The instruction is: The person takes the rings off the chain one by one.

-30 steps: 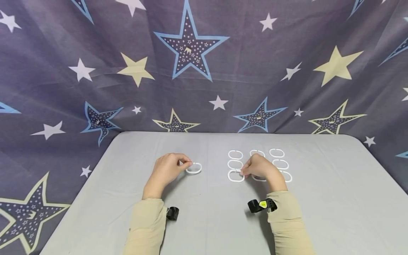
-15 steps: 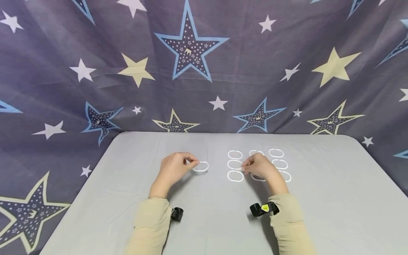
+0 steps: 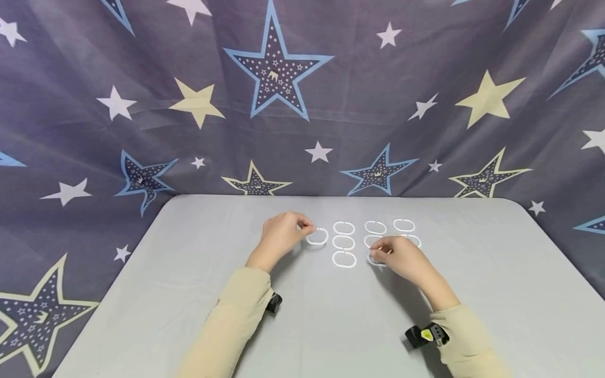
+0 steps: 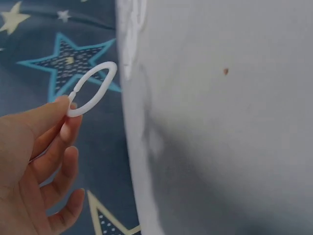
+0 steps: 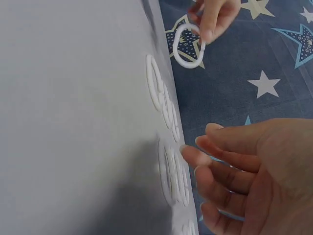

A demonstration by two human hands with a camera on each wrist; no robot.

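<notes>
In the head view my left hand [image 3: 282, 236] pinches a white oval link [image 3: 317, 244] between thumb and forefinger, off the table. The left wrist view shows the small split in this link [image 4: 95, 101] close to the fingertips. Several similar links lie in three columns to its right; the nearest link of the left column [image 3: 344, 266] is fully visible. My right hand [image 3: 405, 258] hovers about the front of the middle column, partly covering links there and in the right column. Its fingers are loosely bent, and nothing is between them in the right wrist view.
A light grey cloth covers the table [image 3: 142, 310], whose far edge meets a dark star-patterned curtain [image 3: 326, 105]. Black cameras are strapped at both wrists, the right-hand camera [image 3: 417, 336] standing low over the table.
Carrying its link, my left hand has moved right and farther back, close to the left column. My right hand has left that column's front link and shifted right.
</notes>
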